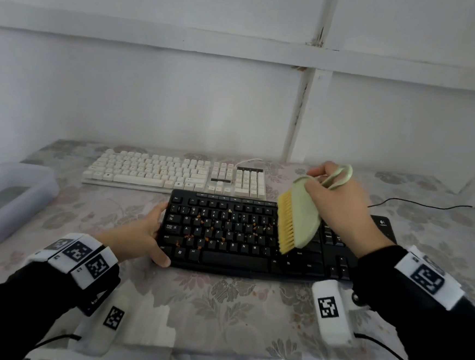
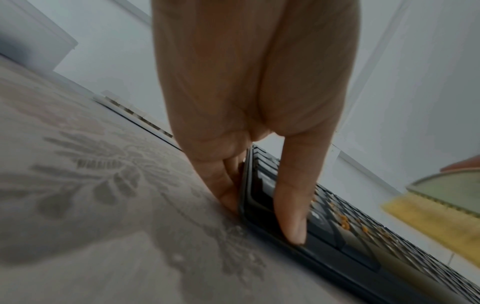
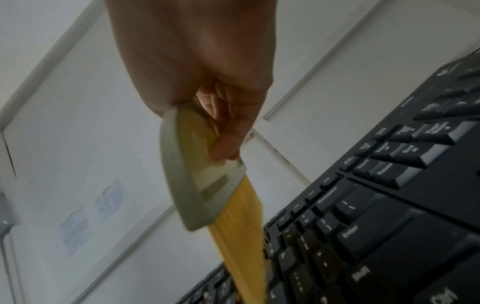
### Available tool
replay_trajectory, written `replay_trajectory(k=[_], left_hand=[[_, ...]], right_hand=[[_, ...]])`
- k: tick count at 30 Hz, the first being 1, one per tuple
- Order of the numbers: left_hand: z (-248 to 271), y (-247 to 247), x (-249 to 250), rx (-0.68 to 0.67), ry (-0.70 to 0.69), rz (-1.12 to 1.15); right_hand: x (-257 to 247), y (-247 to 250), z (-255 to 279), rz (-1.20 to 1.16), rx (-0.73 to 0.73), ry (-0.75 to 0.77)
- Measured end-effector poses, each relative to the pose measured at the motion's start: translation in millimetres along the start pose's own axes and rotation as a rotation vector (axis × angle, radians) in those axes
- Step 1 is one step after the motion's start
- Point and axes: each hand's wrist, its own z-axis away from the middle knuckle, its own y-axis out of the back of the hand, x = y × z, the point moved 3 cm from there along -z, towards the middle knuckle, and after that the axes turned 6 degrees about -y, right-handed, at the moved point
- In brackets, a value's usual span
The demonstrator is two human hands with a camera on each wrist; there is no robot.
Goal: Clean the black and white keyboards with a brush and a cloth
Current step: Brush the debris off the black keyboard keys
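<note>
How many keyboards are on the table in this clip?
2. The black keyboard lies nearer the person, steadied at its left end by the left hand; the white keyboard lies just behind it, toward the wall. None seems hidden.

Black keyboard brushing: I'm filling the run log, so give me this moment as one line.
left hand grips black keyboard left end | right hand holds brush over keys | orange crumbs remain | white keyboard untouched
</note>
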Motion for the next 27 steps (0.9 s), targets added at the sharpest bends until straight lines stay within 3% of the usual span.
replay_trajectory(k=[6, 11, 18, 27], left_hand=[[0.7, -0.3, 0.2, 0.000, -0.009, -0.002], [1.7, -0.5, 1.3, -0.002, -0.008, 0.001], [2.9, -0.6, 1.4, -0.003, -0.005, -0.015], [0.7, -0.5, -0.7, -0.010, 0.004, -0.023]], right_hand=[[3.0, -22.0, 10.1, 0.016, -0.065, 0.036], [8.6, -20.8, 24.9, 0.126, -0.222, -0.013], [-7.6, -9.9, 5.0, -0.046, -0.008, 0.021], [12.9, -29.2, 38.9, 0.017, -0.174, 0.013]])
